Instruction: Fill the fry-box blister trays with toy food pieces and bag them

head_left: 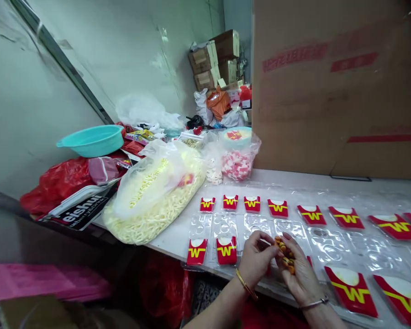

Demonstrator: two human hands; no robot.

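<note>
Several small orange-brown toy food pieces [288, 261], which look like miniature burgers, lie in the cupped palm and fingers of my right hand [302, 276]. My left hand [256, 257] meets it from the left, thumb and fingertips closed in a pinch at the pieces. Exactly which piece it grips is partly hidden. Both hands hover over the near edge of clear plastic blister trays [256, 225]. Red fries cartons with a yellow W lie in the trays, such as one carton [226, 250] left of my hands and another carton [352, 291] to their right.
A large clear bag of pale yellow toy fries [157, 205] lies left on the white table [171, 235]. Behind it are a bag of pink-and-white pieces [238, 164] and a turquoise basin [96, 140]. A tall cardboard box [339, 100] stands along the back right.
</note>
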